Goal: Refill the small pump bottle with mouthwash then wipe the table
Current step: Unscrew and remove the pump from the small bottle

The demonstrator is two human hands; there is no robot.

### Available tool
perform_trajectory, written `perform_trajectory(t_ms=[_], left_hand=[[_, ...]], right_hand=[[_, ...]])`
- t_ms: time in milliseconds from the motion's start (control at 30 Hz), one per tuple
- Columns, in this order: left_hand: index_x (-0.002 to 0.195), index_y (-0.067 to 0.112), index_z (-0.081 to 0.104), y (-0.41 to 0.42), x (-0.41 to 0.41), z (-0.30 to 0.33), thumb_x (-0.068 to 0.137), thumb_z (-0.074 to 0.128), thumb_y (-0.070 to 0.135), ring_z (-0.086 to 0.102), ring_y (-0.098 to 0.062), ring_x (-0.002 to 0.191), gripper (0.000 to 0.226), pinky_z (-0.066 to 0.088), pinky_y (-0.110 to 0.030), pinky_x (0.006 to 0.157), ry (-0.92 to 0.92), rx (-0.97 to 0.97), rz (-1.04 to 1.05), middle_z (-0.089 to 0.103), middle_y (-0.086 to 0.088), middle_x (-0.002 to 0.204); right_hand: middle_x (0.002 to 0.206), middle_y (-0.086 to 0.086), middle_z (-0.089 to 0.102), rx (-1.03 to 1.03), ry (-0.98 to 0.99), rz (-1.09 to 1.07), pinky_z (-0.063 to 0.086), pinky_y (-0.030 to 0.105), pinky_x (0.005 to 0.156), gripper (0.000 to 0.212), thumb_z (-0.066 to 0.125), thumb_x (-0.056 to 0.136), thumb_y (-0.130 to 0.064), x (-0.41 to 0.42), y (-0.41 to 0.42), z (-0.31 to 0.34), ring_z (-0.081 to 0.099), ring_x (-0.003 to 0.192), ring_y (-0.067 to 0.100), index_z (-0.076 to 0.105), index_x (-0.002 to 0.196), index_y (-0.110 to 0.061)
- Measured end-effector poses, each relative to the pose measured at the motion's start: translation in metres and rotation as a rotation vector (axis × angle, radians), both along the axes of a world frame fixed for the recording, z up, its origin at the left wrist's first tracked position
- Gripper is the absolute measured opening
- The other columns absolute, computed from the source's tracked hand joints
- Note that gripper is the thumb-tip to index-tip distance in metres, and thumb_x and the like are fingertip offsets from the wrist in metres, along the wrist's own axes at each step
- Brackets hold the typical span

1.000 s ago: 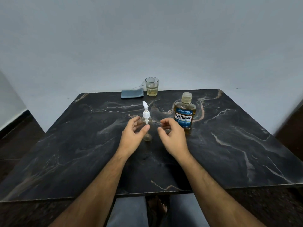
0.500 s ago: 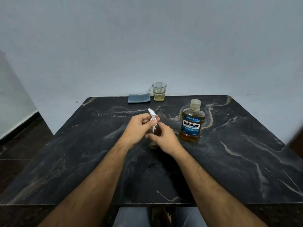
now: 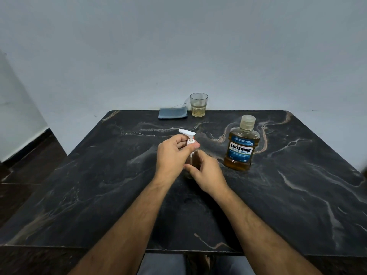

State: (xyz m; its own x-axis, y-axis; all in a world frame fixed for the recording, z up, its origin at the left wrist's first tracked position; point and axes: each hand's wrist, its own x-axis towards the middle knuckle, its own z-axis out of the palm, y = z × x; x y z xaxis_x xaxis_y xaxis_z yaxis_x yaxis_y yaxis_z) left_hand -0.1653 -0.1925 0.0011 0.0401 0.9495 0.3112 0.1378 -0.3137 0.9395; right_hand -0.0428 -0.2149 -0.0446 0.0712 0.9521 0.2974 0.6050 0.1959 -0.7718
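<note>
A small clear pump bottle (image 3: 193, 158) with a white pump head (image 3: 187, 133) stands at the middle of the black marble table (image 3: 288, 195). My left hand (image 3: 172, 154) pinches the white collar under the pump head. My right hand (image 3: 205, 172) wraps around the bottle's clear body and hides most of it. The mouthwash bottle (image 3: 241, 145), amber liquid with a blue label and a capped top, stands upright to the right, apart from both hands. A folded blue-grey cloth (image 3: 172, 113) lies at the table's far edge.
A glass (image 3: 198, 105) with a little yellowish liquid stands beside the cloth against the pale wall. The table's near edge runs just above my lap. Dark floor shows to the left of the table.
Both hands have closed on the pump bottle: the left went from beside it to the pump collar, the right onto its body. The pump head has turned to point left.
</note>
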Motion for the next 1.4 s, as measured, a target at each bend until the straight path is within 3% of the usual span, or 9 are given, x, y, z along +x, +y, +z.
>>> perform_trajectory(t_ms=[133,233,400,533,667,767,933,1133,1400], left_hand=[[0.082,0.026,0.064,-0.002,0.010,-0.003,0.063,0.084,0.044,0.066,-0.007,0.070,0.033,0.052,-0.028,0.064,0.139,0.062,0.212,0.071,0.009,0.075],[0.074,0.027,0.053,0.002,0.015,-0.001,0.062,0.087,0.043,0.057,-0.006,0.065,0.040,0.047,-0.027,0.061,0.101,-0.015,0.177,0.065,0.008,0.072],[0.110,0.030,0.067,0.000,0.008,-0.001,0.083,0.075,0.023,0.066,-0.001,0.107,0.029,0.051,-0.029,0.095,-0.085,-0.103,-0.197,0.074,0.012,0.108],[0.115,0.027,0.070,-0.005,-0.005,-0.003,0.095,0.059,0.012,0.068,-0.008,0.107,0.027,0.052,-0.021,0.088,-0.149,-0.074,-0.249,0.075,0.008,0.110],[0.108,0.026,0.071,-0.007,-0.013,-0.003,0.092,0.062,0.000,0.070,-0.007,0.102,0.032,0.052,-0.014,0.080,-0.182,-0.030,-0.186,0.076,0.009,0.103],[0.102,0.032,0.072,-0.005,-0.010,0.000,0.085,0.073,0.006,0.070,-0.006,0.099,0.031,0.052,-0.016,0.080,-0.110,-0.006,-0.119,0.076,0.010,0.100],[0.095,0.022,0.073,-0.001,0.004,0.002,0.074,0.083,0.019,0.070,-0.011,0.089,0.022,0.056,-0.031,0.083,0.006,-0.045,0.025,0.075,0.004,0.089],[0.094,0.024,0.067,0.001,0.012,0.000,0.069,0.085,0.025,0.071,-0.010,0.085,0.031,0.058,-0.039,0.085,-0.054,-0.067,0.147,0.076,0.005,0.088],[0.094,0.031,0.066,0.001,0.013,0.003,0.067,0.086,0.028,0.071,-0.003,0.089,0.034,0.057,-0.036,0.087,-0.102,-0.045,0.147,0.077,0.010,0.091]], right_hand=[[0.102,-0.007,0.071,0.042,0.006,-0.015,0.049,0.026,0.079,0.037,0.074,0.080,-0.032,-0.002,-0.002,-0.005,0.064,0.093,0.007,0.063,0.113,-0.022],[0.105,-0.009,0.072,0.053,0.037,0.004,0.052,0.029,0.084,0.039,0.074,0.080,-0.029,-0.001,-0.002,-0.006,0.065,0.097,0.005,0.063,0.117,-0.022],[0.109,-0.012,0.070,0.090,0.068,0.024,0.053,0.032,0.089,0.041,0.073,0.079,-0.028,-0.002,-0.005,-0.005,0.064,0.100,0.004,0.063,0.119,-0.025],[0.102,-0.009,0.070,0.051,0.062,0.007,0.054,0.036,0.085,0.037,0.076,0.080,-0.037,-0.003,-0.003,-0.005,0.064,0.094,0.008,0.064,0.112,-0.023],[0.100,-0.011,0.069,0.020,0.053,0.005,0.053,0.034,0.085,0.034,0.076,0.080,-0.039,-0.002,-0.002,-0.004,0.063,0.093,0.006,0.063,0.109,-0.026],[0.100,-0.010,0.068,0.014,0.054,0.013,0.053,0.033,0.084,0.035,0.076,0.081,-0.039,-0.002,-0.003,-0.004,0.063,0.093,0.007,0.062,0.110,-0.025],[0.106,-0.011,0.067,0.032,0.047,0.035,0.049,0.027,0.085,0.041,0.073,0.082,-0.036,-0.002,-0.006,-0.003,0.061,0.097,0.006,0.059,0.120,-0.027],[0.109,-0.009,0.069,0.023,0.066,0.067,0.054,0.037,0.090,0.046,0.069,0.082,-0.032,0.001,-0.009,-0.003,0.064,0.100,0.006,0.061,0.126,-0.022],[0.092,-0.010,0.068,0.000,0.126,-0.006,0.058,0.036,0.080,0.037,0.083,0.074,-0.034,0.003,-0.006,-0.005,0.065,0.086,0.005,0.060,0.102,-0.029]])
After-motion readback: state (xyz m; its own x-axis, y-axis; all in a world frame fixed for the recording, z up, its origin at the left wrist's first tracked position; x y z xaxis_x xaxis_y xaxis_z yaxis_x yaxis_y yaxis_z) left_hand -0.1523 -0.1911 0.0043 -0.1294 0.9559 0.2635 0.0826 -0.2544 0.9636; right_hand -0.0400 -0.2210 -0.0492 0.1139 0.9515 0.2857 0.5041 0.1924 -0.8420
